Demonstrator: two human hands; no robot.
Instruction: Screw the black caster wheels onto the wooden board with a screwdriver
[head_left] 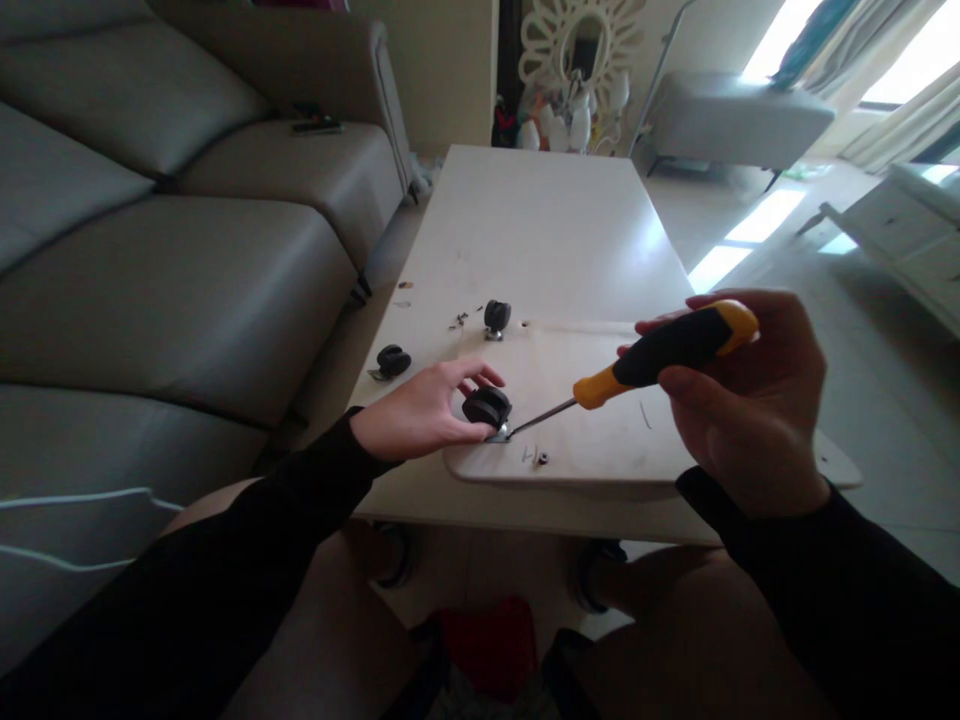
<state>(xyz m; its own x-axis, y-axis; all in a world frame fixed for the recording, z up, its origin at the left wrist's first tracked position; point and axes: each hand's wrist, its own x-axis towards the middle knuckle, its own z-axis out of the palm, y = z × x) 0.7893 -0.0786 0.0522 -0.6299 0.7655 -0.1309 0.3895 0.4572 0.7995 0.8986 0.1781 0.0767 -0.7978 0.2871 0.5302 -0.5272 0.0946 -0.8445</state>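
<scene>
Head view: a screwdriver meets a black caster on a pale board.
The right hand grips the screwdriver; the left hand clasps the caster, near marks too small to read.

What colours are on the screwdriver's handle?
The screwdriver handle has a black middle with yellow-orange ends, seen best in the head view.
</scene>
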